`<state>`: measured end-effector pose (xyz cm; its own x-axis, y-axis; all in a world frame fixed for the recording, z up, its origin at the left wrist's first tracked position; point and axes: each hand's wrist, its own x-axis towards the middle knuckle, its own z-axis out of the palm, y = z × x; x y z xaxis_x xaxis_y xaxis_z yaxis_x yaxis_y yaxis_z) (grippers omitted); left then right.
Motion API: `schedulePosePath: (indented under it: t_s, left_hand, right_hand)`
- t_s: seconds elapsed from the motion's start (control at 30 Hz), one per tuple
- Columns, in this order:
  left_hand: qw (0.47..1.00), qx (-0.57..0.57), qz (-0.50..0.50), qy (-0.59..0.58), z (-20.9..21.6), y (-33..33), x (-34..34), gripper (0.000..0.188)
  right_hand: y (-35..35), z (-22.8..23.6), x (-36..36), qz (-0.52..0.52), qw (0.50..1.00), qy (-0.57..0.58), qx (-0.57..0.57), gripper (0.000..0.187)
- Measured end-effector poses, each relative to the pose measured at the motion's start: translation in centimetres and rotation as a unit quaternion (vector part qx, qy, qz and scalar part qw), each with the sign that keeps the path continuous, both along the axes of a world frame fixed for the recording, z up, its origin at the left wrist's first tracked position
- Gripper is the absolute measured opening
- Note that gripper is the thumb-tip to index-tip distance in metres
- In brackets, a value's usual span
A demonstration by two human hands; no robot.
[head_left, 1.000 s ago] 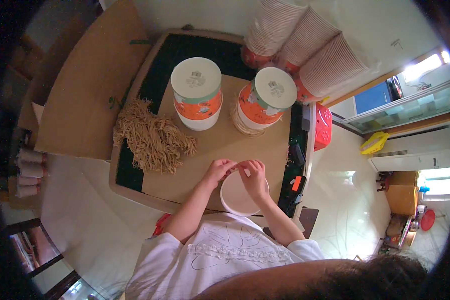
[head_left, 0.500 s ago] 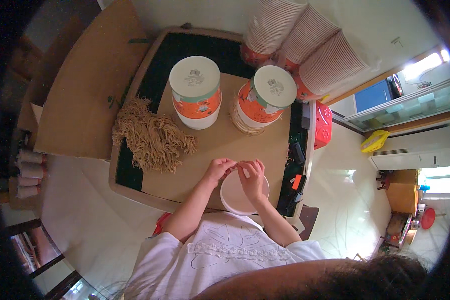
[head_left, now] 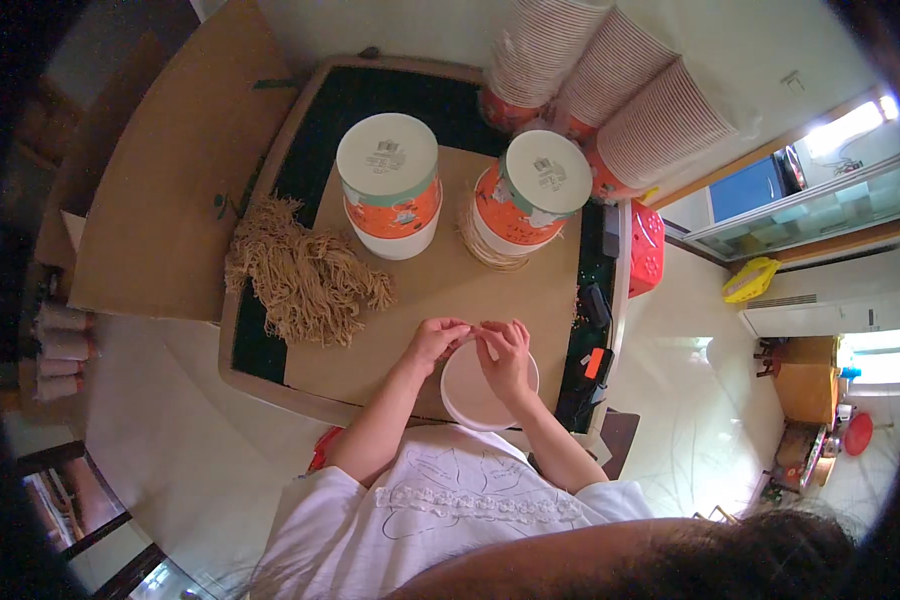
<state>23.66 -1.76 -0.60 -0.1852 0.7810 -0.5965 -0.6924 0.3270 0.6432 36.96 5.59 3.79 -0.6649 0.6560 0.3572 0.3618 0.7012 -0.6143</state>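
My left hand [head_left: 437, 341] and my right hand [head_left: 505, 352] meet fingertip to fingertip above the near edge of the table. Both are closed in a pinch, and whatever lies between the fingers is too small to make out. Beneath my right hand is a round white paper tub [head_left: 463, 385], its open mouth facing up and partly covered by that hand. Left of my hands lies a loose heap of tan twine strands [head_left: 305, 270]. Beyond them, an orange-and-green paper tub [head_left: 395, 212] stands upside down, and a second tub [head_left: 515, 212] to its right has tan twine loops around its lower end.
A cardboard sheet [head_left: 420, 305] covers the table middle. Tall wrapped stacks of paper tubs [head_left: 660, 130] stand at the back right. Small black items [head_left: 595, 305] line the right edge, beside a red plastic stool [head_left: 646, 250]. A large cardboard panel [head_left: 170, 180] rises at the left.
My fingertips have shifted very slightly while staying pinched together. The tubs and the twine heap have not moved.
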Motion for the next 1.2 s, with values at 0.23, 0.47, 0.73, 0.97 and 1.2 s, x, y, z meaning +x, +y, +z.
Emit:
schedulePosePath:
  t_s: [0.23, 0.47, 0.73, 0.97, 1.2]
  left_hand:
    - [0.992, 0.009, -0.027, 0.122, 0.8, 0.0, 0.0, 0.012]
    - [0.976, 0.051, -0.017, 0.213, 0.2, 0.0, 0.4, 0.012]
    - [0.973, 0.051, 0.03, 0.221, 1.1, 0.2, 0.7, 0.011]
    - [0.892, 0.045, -0.018, 0.449, 2.9, 0.2, 1.1, 0.013]
    - [0.906, 0.033, 0.019, 0.422, 0.9, 0.1, 1.1, 0.013]
  right_hand:
    - [2.4, -1.2, 0.2, -0.006, 0.961, -0.041, -0.274, 0.01]
    - [2.8, -1.2, -0.2, 0.022, 0.943, -0.062, -0.326, 0.011]
    - [2.6, -1.0, -0.5, 0.009, 0.95, -0.048, -0.308, 0.012]
    - [2.7, -1.1, -0.4, 0.009, 0.953, -0.064, -0.296, 0.012]
    - [3.0, -0.7, -0.9, 0.028, 0.942, -0.089, -0.324, 0.014]
